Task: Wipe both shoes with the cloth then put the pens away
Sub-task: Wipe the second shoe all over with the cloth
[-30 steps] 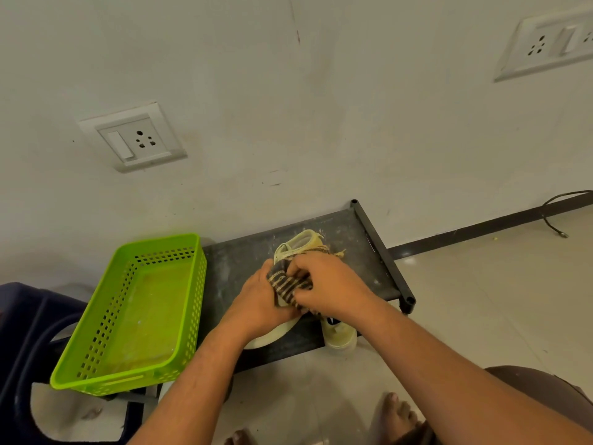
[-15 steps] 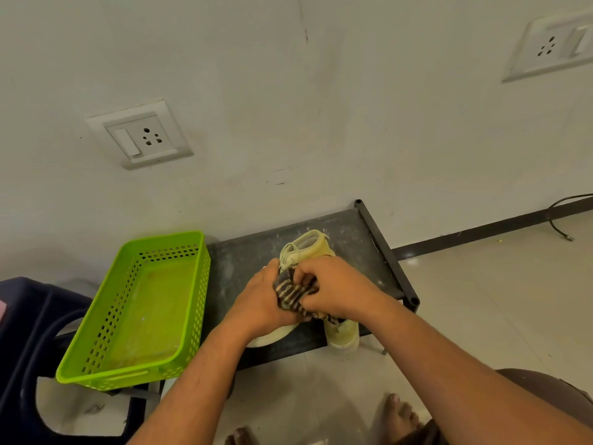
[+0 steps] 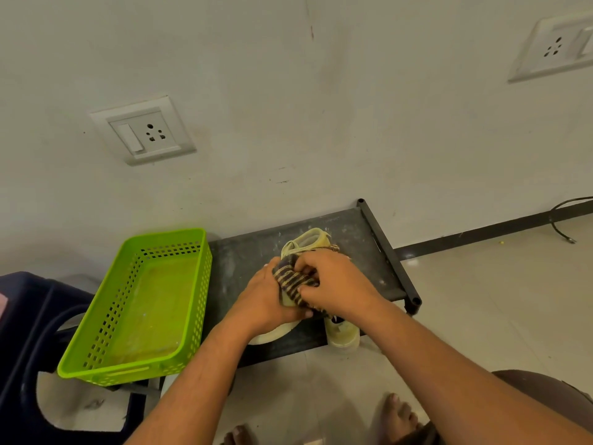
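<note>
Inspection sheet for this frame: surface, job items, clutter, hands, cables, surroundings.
Surface: dark shelf, dusty.
Job's things: shoe under striped cloth; second shoe by shelf's front edge; pens nothing seen.
Clutter: green basket left of shelf.
Hands: left hand grips shoe; right hand pinches cloth.
Cables: black cable on floor, far right.
Surroundings: wall, two sockets; blue stool at left.

Off-white wall [image 3: 353, 91], two switch sockets [image 3: 143, 130], glossy tiled floor [image 3: 497, 300], black skirting strip [image 3: 481, 234].
</note>
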